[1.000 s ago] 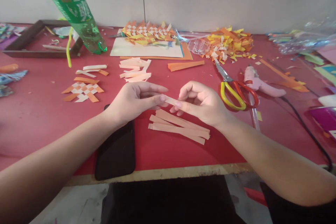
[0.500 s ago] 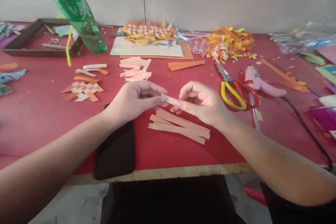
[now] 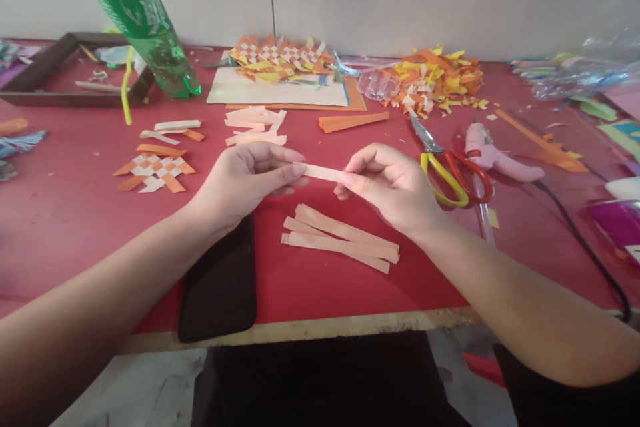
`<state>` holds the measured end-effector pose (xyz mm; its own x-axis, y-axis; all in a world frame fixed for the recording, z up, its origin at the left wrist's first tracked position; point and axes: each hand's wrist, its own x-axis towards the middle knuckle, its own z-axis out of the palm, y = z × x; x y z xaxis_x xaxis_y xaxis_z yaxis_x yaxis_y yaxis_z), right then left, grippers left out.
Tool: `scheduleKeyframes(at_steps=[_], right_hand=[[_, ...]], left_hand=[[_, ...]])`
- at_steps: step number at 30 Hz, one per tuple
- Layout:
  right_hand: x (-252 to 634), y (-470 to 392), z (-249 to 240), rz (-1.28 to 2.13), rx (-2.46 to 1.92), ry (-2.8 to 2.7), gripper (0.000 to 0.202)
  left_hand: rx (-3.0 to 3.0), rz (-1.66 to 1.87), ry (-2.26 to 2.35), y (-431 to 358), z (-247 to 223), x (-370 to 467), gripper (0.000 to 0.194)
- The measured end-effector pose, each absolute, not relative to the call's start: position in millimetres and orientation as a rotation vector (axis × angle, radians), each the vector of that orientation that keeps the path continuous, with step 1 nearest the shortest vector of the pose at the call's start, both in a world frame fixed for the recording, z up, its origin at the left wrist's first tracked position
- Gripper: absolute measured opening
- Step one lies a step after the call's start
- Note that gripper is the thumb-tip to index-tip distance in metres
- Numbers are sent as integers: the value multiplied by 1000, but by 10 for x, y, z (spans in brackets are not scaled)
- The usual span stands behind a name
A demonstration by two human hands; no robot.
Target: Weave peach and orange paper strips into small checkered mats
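Observation:
Stretched between my two hands is a pale peach paper strip [image 3: 323, 173]. My left hand [image 3: 253, 177] pinches its left end between thumb and forefinger, and my right hand [image 3: 387, 183] pinches the other end the same way. Just below the hands, several longer peach paper strips [image 3: 345, 239] lie loosely stacked on the red tabletop. Beyond my left hand is a pile of short folded pale strips [image 3: 255, 121], partly covered by the fingers. A small woven orange-and-white paper piece [image 3: 156, 169] lies farther left.
Scissors [image 3: 453, 177] and a pink glue gun [image 3: 500, 155] lie right of my right hand. A black phone [image 3: 219, 290] is under my left forearm. A green bottle [image 3: 145, 20] stands at back left by a dark frame [image 3: 60, 99]. Paper scraps [image 3: 440, 77] heap at the back.
My hands have drawn farther apart and slightly up, so more of the paper strip shows between them. The things on the table lie as before.

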<state>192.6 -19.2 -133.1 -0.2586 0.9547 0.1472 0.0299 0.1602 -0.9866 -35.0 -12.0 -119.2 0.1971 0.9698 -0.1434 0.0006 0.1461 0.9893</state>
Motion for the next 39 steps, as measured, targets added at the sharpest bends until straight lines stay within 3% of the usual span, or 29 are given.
scheduleKeyframes(at_steps=[15, 21, 25, 29, 32, 39], right_hand=[[1934, -195, -1324, 1015, -1091, -1667, 24], [1950, -232, -1238, 756, -980, -2252, 19], [1914, -304, -1197, 890, -956, -2566, 23], [1891, -317, -1214, 1038, -1018, -2563, 19], [1890, -299, -1228, 1052, -1053, -2542, 20], [1881, -324, -1201, 907, -1078, -2610, 19]], left_hand=[[1250, 1015, 1176, -60, -1203, -377, 28], [1878, 1088, 1723, 176, -1234, -633, 8], [2206, 866, 1974, 159, -1200, -686, 20], [2364, 748, 1895, 14, -1108, -597, 38], [2434, 801, 1759, -52, -1104, -541, 41], [2735, 1200, 1248, -88, -1273, -453, 44]])
